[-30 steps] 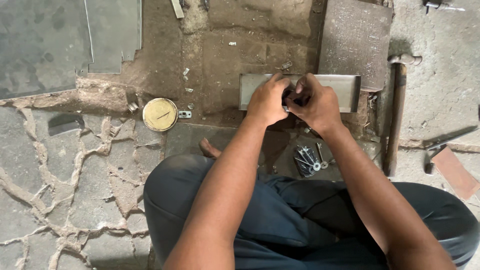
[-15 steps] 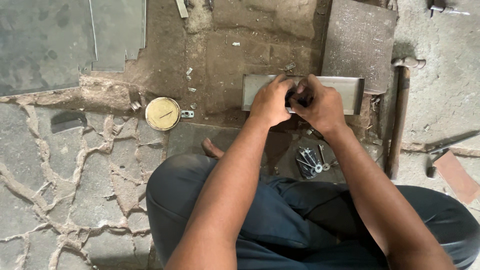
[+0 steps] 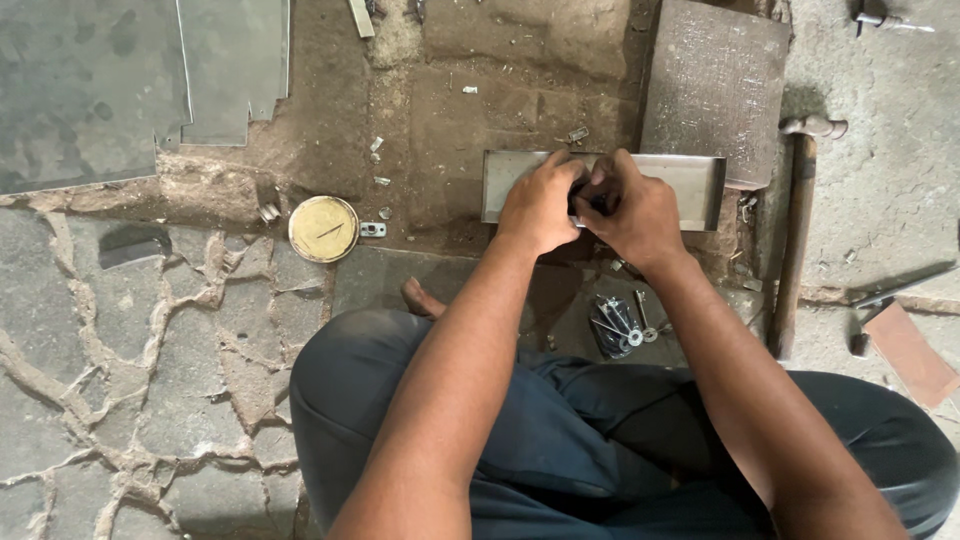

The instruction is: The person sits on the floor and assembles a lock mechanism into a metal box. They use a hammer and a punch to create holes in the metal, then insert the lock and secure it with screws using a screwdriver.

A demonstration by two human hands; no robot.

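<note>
Pinching: left hand point(image 3: 540, 205), right hand point(image 3: 640, 212) closed together on dark part, perhaps a tool | metal channel point(image 3: 700, 180) partly hidden

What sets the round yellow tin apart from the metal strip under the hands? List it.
The tin is round and yellow; the strip is long, rectangular and grey. The tin lies alone, untouched, off to one side; the strip sits under the left hand and right hand, partly hidden by them. Both rest flat on the dirt floor.
</note>
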